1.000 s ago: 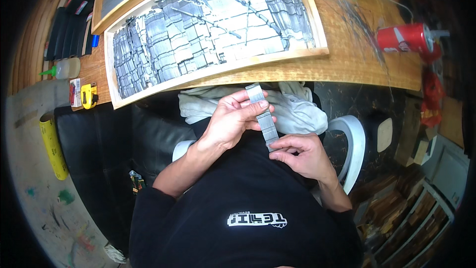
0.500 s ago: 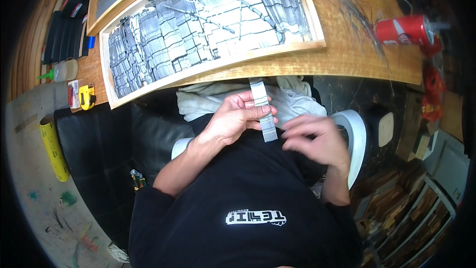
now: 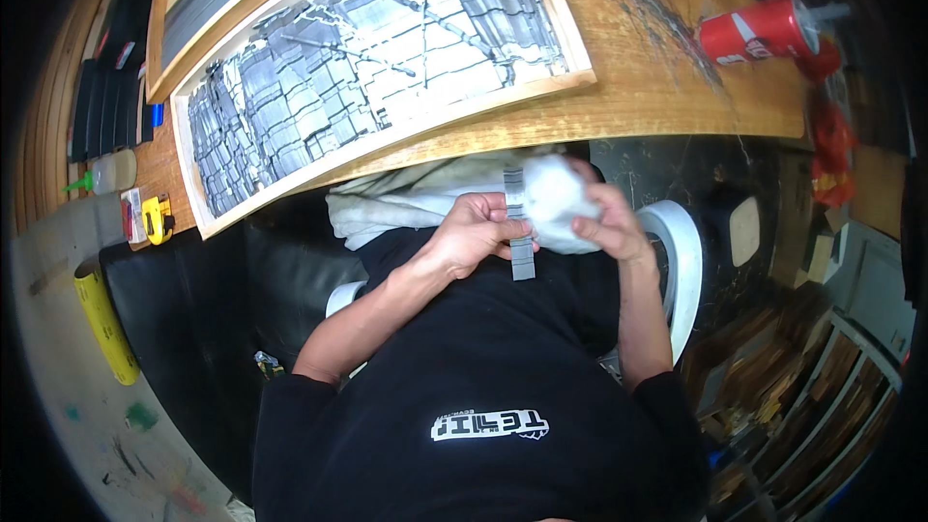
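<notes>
My left hand [image 3: 476, 232] pinches a narrow grey strip [image 3: 523, 265] crossed by dark lines, thumb on top, above my lap. The strip stands nearly upright, its lower end free. Just to the right, my right hand [image 3: 617, 224] is closed on a pale cloth [image 3: 563, 201] and holds a bunched part up close to the strip. Motion blurs the cloth, so I cannot tell whether it touches the strip. The rest of the cloth spreads over my lap, under the table edge.
On the wooden table [image 3: 667, 116] lies a wood-framed panel [image 3: 387, 129] of grey pieces, with thin dark sticks across it. A red can [image 3: 754, 31] lies at the right. A yellow tape measure [image 3: 156, 219] and a green-tipped bottle [image 3: 113, 171] are at the left.
My right hand, empty and moving before, has gone up and taken hold of the cloth, lifting it beside the strip. My left hand still holds the strip, now more upright.
</notes>
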{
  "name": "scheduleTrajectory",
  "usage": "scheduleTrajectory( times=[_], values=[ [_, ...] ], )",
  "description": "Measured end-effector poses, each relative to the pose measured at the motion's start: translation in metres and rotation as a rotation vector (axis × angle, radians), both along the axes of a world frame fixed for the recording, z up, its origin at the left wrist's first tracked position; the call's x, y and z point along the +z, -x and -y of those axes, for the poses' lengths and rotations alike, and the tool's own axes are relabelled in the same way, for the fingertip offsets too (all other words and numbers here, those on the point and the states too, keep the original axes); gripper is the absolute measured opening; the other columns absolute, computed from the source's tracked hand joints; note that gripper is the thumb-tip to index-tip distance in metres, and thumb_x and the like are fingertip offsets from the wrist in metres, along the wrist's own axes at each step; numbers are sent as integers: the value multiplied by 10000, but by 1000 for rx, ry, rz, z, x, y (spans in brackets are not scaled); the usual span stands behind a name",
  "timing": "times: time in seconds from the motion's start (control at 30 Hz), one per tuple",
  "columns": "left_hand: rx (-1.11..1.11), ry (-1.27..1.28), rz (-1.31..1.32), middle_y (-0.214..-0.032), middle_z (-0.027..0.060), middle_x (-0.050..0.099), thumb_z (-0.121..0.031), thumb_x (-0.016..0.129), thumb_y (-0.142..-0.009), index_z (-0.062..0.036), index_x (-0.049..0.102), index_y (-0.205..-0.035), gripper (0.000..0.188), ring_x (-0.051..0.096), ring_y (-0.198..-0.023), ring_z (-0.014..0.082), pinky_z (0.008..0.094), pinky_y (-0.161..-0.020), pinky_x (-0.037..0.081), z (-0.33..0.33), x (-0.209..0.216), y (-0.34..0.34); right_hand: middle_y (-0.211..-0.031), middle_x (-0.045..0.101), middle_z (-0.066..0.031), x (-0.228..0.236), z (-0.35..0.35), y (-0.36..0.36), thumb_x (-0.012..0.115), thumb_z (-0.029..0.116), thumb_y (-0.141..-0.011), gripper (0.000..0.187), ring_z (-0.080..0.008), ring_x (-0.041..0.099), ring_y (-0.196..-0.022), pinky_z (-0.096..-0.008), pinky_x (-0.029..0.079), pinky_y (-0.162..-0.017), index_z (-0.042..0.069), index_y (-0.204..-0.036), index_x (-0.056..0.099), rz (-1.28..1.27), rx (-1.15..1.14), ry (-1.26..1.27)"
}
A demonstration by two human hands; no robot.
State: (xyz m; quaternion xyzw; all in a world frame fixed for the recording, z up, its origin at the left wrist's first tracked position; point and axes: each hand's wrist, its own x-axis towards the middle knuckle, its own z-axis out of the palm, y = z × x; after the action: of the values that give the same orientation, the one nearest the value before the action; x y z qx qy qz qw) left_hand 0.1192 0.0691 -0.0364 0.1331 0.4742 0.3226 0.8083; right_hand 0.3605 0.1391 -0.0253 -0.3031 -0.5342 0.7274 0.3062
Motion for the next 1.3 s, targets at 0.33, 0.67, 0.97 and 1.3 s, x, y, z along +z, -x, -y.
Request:
scheduleTrajectory(
  times=[0.33, 0.67, 0.97, 1.3],
  values=[
    [-98, -9, -39, -900, 75, 769, 98, 708, -915, 3, 743, -1028, 152, 758, -764, 197, 313, -652, 624, -2, -9, -16, -1047, 750, -212, -10, 13, 48, 891, 245, -861, 502, -224, 726, -954, -353, 570, -826, -83, -1162, 660, 535, -104, -26],
    [-301, 1, 142, -976, 114, 792, -20, 771, -955, 2, 722, -1102, 158, 796, -895, 243, 327, -759, 646, -2, 24, 14, -1181, 752, -242, -30, -30, 49, 754, 215, -958, 439, -298, 717, -1088, -395, 541, -969, -92, -1262, 670, 700, -352, -91],
    [227, -43, -55, -1129, 107, 782, -234, 659, -1076, -51, 619, -1359, 339, 773, -1043, 218, 321, -820, 616, -15, 19, 45, -1410, 619, -146, -9, 0, -5, 485, 332, -1133, 530, -210, 590, -1303, -328, 451, -1115, -35, -1516, 499, 204, -88, 443],
    [614, 0, -43, -1020, 16, 745, -194, 633, -1099, -47, 703, -1174, 179, 640, -911, 109, 259, -866, 497, 3, -2, -16, -1080, 699, -327, 9, 39, 88, 688, 391, -996, 508, -550, 683, -1009, -598, 546, -861, 30, -1318, 533, 1010, -37, -233]
  ],
)
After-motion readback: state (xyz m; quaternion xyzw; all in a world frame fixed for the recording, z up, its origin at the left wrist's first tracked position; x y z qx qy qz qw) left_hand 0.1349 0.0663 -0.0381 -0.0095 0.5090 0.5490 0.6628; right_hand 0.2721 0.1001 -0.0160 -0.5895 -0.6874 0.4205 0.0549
